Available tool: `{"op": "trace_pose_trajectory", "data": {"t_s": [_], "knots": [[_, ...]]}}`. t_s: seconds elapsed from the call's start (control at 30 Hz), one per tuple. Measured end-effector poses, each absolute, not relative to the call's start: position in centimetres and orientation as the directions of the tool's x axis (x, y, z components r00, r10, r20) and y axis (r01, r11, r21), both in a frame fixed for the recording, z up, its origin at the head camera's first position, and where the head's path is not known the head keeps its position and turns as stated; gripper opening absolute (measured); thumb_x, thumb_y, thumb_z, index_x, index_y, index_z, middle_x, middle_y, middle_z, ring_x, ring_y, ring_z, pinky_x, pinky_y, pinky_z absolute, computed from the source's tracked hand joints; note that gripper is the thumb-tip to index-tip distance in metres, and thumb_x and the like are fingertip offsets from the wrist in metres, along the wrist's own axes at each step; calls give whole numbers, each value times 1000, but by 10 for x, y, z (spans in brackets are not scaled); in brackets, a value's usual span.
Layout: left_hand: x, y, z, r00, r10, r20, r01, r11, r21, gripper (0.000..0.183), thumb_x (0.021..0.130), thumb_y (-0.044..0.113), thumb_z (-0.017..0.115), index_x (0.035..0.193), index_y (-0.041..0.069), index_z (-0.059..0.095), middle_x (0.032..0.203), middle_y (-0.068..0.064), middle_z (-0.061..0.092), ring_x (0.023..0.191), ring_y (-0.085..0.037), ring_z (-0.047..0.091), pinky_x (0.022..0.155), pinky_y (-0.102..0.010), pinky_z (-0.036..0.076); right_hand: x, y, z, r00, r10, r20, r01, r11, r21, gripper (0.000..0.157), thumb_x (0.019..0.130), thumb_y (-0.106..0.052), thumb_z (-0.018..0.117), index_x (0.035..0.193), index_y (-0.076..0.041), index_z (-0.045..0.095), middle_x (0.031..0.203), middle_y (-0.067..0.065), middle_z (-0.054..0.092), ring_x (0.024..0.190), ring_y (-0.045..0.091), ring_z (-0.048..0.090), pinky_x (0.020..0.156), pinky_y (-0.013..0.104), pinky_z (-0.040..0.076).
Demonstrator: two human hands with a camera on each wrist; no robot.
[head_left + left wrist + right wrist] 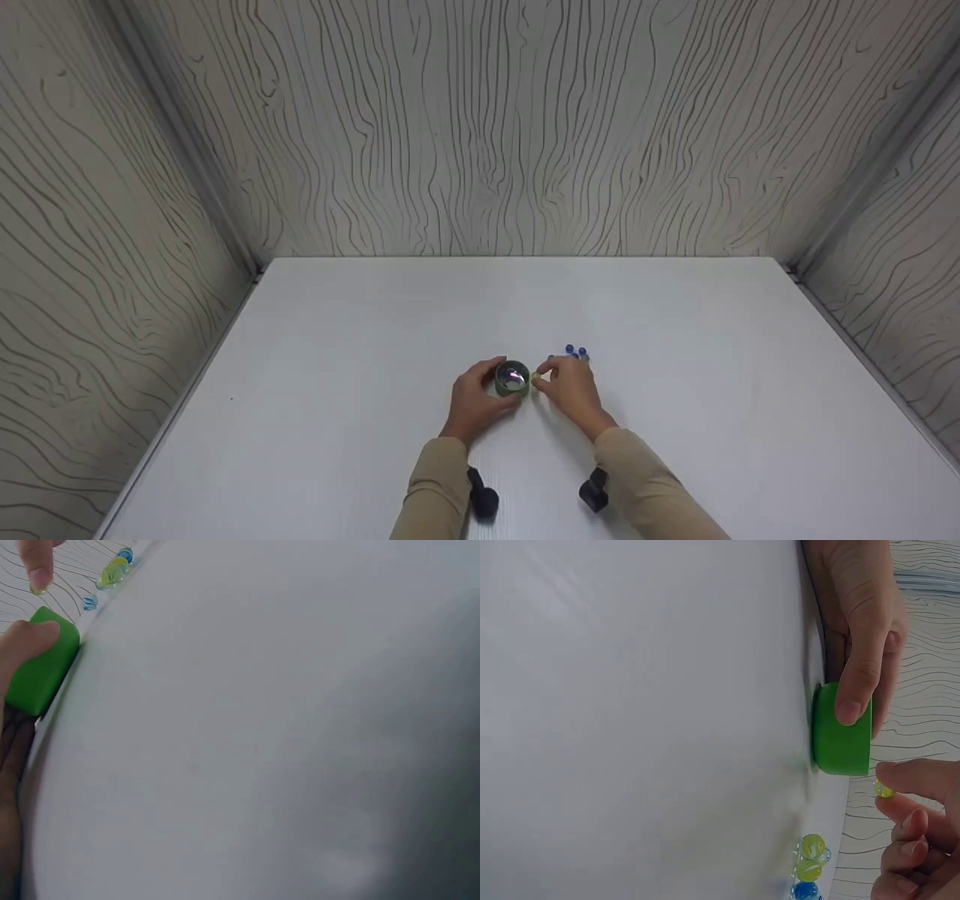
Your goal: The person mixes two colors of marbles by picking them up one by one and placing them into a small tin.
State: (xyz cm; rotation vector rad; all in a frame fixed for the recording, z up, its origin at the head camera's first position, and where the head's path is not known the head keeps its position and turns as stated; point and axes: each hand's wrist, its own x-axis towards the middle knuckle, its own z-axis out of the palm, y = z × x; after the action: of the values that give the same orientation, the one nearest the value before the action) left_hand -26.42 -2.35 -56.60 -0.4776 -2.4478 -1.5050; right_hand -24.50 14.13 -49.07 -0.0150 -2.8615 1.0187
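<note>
My left hand curls round a small green cup that stands upright on the white table. Its thumb lies along the near side of the cup wall. Seen from above in the head view, the cup's inside looks shiny with a pinkish glint. Just right of the rim, my right hand pinches a clear yellow-green marble between thumb and forefinger. The other fingers of that hand are bent in, as the right wrist view shows.
Several glass marbles lie on the table beyond my right hand, among them a blue one and a yellow-green one. The white table meets wood-grain patterned walls at the back and sides.
</note>
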Motion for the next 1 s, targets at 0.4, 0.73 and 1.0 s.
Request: {"op": "trace_pose_trajectory", "data": {"t_s": [0.4, 0.73, 1.0], "knots": [[-264, -24, -565, -927, 142, 348, 375, 420, 826, 59, 72, 25, 82, 125, 7, 62, 122, -8, 69, 117, -23, 64, 105, -36, 52, -246, 134, -489, -996, 32, 87, -32, 762, -646, 12, 78, -9, 75, 89, -3, 74, 70, 4, 60, 66, 11, 47, 56, 19, 34], [-264, -24, -565, -939, 143, 312, 343, 427, 837, 59, 72, 22, 82, 126, 7, 61, 124, -7, 68, 119, -22, 63, 107, -36, 50, -248, 130, -490, -995, 29, 97, -41, 761, -648, 11, 78, -9, 74, 87, -3, 74, 69, 3, 60, 65, 11, 45, 55, 19, 33], [-263, -24, -565, -937, 146, 318, 349, 435, 830, 60, 72, 22, 82, 126, 8, 61, 124, -7, 68, 119, -21, 63, 108, -34, 50, -248, 128, -493, -993, 14, 119, -69, 748, -660, 13, 78, -8, 75, 87, 1, 73, 63, -1, 48, 60, 10, 40, 51, 18, 29]]}}
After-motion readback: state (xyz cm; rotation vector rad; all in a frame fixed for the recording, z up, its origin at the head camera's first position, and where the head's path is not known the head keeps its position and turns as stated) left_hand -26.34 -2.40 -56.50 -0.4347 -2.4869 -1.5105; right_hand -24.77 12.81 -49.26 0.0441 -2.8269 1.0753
